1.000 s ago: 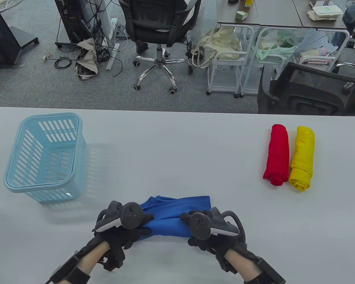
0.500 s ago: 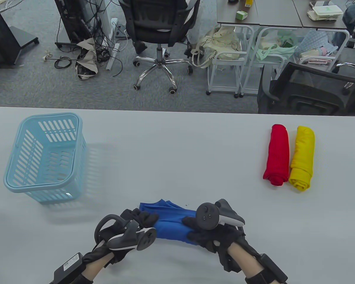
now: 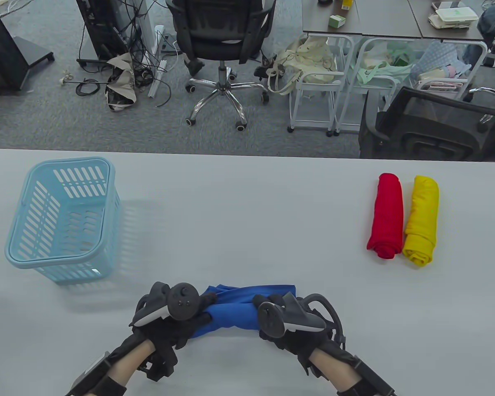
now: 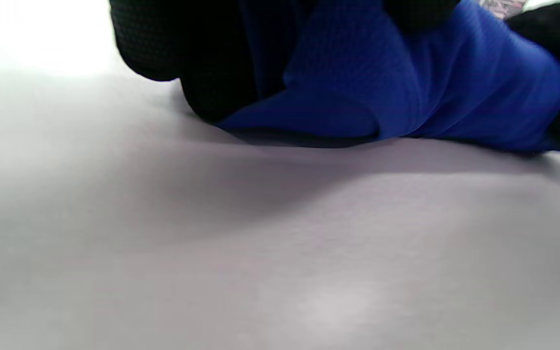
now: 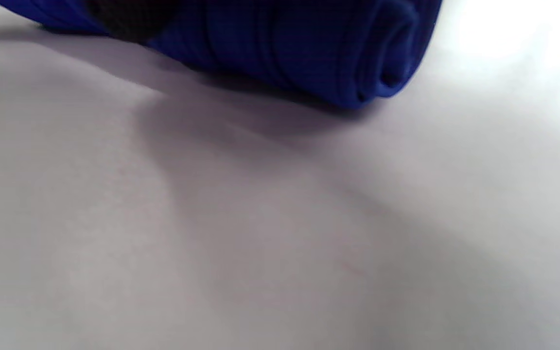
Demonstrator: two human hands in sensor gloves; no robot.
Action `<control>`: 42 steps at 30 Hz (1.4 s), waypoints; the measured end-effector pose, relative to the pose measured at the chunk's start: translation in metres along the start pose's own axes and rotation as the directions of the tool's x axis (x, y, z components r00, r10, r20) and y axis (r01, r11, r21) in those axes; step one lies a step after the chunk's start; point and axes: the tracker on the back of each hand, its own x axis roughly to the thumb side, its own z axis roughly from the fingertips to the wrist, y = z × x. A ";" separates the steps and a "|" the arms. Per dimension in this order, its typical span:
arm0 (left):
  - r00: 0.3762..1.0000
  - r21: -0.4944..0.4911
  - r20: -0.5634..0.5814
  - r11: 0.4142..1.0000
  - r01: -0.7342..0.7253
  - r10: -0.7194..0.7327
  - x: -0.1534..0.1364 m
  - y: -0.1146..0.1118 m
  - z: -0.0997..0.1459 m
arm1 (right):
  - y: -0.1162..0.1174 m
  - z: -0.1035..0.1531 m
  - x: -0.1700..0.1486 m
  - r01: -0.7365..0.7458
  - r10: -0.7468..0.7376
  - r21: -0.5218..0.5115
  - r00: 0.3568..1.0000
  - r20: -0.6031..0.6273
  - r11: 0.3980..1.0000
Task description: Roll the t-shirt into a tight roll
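Note:
A blue t-shirt [image 3: 235, 311] lies rolled into a bundle near the table's front edge, with a short unrolled strip [image 3: 255, 289] at its far side. My left hand [image 3: 189, 313] grips the roll's left end; its fingers [image 4: 202, 58] curl over the cloth [image 4: 406, 87] in the left wrist view. My right hand [image 3: 272, 313] grips the right end. The right wrist view shows the roll's spiral end [image 5: 387, 53] on the table.
A light blue plastic basket [image 3: 62, 218] stands at the left. A red roll [image 3: 385, 216] and a yellow roll [image 3: 421, 218] lie side by side at the right. The white table [image 3: 239, 214] stretches beyond the roll.
Both hands turned forward over the roll again after tipping back half a second ago. The roll stays in the same spot, with a strip of cloth showing at its far side.

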 end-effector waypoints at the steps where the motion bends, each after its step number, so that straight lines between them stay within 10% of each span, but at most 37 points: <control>1: 0.995 0.019 0.009 0.995 0.096 -0.096 0.005 -0.002 0.002 | -0.001 0.000 -0.003 0.046 -0.047 0.012 0.999 0.019 0.999; 8: 0.896 0.165 0.005 0.884 0.438 -0.445 0.024 -0.006 0.003 | 0.001 0.001 -0.018 0.295 -0.301 0.081 0.951 0.073 0.952; 16: 0.998 0.028 0.043 0.999 0.035 -0.036 0.011 0.006 0.001 | -0.012 0.014 0.000 -0.017 0.015 -0.129 1.000 -0.022 0.992; 21: 0.996 0.004 0.011 0.996 -0.087 0.087 0.001 0.008 0.000 | 0.005 0.003 0.003 -0.042 0.042 -0.040 0.999 -0.017 0.998; 31: 0.927 0.096 0.011 0.923 0.373 -0.376 0.027 -0.004 -0.001 | 0.007 -0.011 -0.004 -0.026 0.027 0.022 0.998 -0.049 0.999; 42: 0.946 -0.077 0.001 0.943 0.324 -0.325 0.011 -0.022 -0.021 | 0.001 0.002 0.005 -0.061 0.061 -0.048 0.998 -0.004 0.997</control>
